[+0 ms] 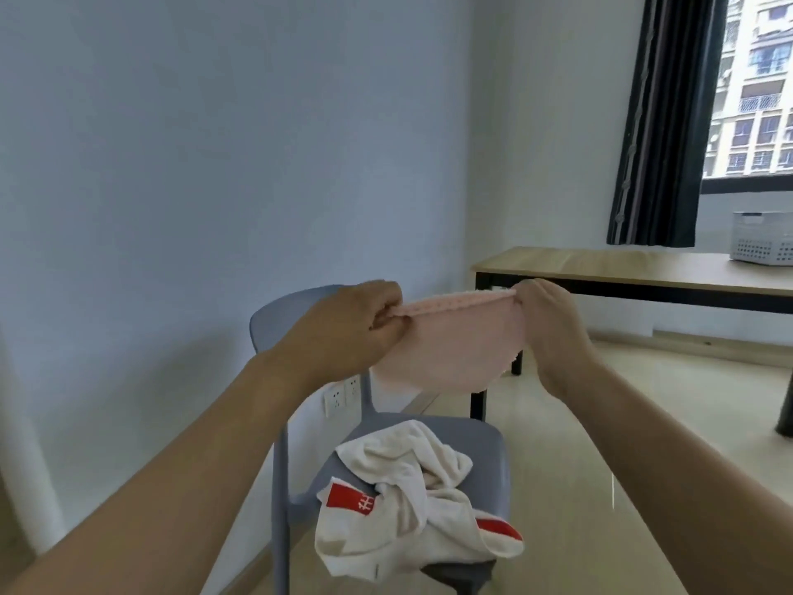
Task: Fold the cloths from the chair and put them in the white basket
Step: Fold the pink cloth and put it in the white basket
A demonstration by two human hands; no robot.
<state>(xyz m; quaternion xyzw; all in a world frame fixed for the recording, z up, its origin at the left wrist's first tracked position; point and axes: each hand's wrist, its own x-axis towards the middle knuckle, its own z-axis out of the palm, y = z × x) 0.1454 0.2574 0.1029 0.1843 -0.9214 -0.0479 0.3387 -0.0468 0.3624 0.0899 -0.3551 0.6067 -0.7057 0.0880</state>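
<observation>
A pink cloth [459, 345] hangs in the air above the grey chair [485, 444], stretched between both hands. My left hand [352, 328] pinches its left top corner and my right hand [549, 319] pinches its right top corner. The cloth sags in a curve below its top edge. On the chair seat lies a crumpled white cloth with red patches [407, 504], partly hanging over the seat's front edge. The white basket [761, 244] stands on the wooden table at the far right, well apart from both hands.
The wooden table with black legs [600, 268] runs along the right, behind the chair. A dark curtain [669, 122] hangs beside the window. Wall sockets [341, 392] sit low behind the chair's back. A dark object [785, 405] stands on the light floor at the right edge.
</observation>
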